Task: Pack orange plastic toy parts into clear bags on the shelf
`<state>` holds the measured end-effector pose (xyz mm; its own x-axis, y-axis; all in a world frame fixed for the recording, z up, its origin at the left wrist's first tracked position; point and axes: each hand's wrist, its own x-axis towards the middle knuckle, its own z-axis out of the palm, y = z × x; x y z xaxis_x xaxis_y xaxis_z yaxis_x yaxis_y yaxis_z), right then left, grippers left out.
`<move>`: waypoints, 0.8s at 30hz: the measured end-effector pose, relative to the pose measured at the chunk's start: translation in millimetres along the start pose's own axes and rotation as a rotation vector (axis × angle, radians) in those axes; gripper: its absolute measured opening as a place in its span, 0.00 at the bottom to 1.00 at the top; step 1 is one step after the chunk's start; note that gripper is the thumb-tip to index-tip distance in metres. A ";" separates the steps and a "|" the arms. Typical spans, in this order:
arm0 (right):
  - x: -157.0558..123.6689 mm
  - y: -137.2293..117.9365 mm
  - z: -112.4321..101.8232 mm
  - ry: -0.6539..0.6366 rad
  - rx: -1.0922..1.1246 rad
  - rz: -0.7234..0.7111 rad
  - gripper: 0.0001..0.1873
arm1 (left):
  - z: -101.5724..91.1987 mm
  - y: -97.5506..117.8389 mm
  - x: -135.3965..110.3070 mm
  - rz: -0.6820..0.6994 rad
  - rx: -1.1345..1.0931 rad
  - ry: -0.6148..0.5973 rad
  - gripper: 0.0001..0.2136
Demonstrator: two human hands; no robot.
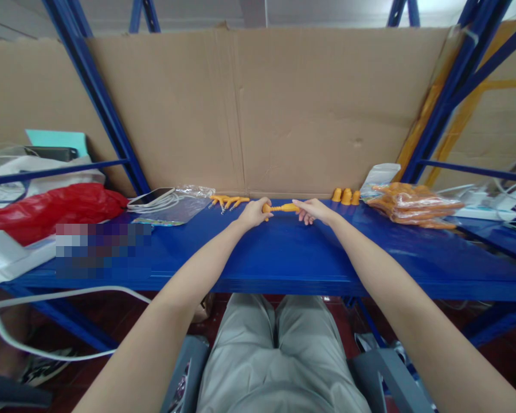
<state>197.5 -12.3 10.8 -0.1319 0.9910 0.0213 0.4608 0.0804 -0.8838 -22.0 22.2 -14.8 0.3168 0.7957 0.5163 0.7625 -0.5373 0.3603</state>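
An orange piece with a ridged, narrow middle [279,209] is stretched level between my two hands, just above the blue tabletop. My left hand [253,213] is closed round its rounded left end. At the other end, my right hand [313,210] pinches the smoother tip between thumb and finger, with the other fingers curled below. Just left of my left hand lie several slim orange pieces [227,201] with thin metallic strands hanging from them. Three small orange dome-shaped caps [346,197] stand in a row to the right of my right hand.
On the right lies a clear bag of orange pieces [406,203], beside white power strips and cables [488,209]. A phone [153,196], a coiled white cable and a plastic bag [184,207] are at left, near a red bag [69,209]. Cardboard [327,109] walls the back.
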 end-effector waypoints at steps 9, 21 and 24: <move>4.6 12.9 -8.0 -0.014 0.021 -0.105 0.27 | 0.7 -3.6 1.3 0.019 -0.021 -0.024 0.13; 18.2 22.9 -6.5 0.001 0.065 -0.208 0.17 | 0.2 -2.5 0.2 0.015 -0.028 -0.037 0.12; 16.5 20.8 -7.6 -0.003 0.061 -0.200 0.13 | -0.5 -1.6 -0.3 0.011 -0.021 -0.042 0.12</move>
<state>211.6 6.5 -3.7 -0.2183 0.9557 0.1976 0.3712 0.2686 -0.8889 -23.7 22.7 -15.1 0.3490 0.8002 0.4878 0.7468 -0.5519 0.3711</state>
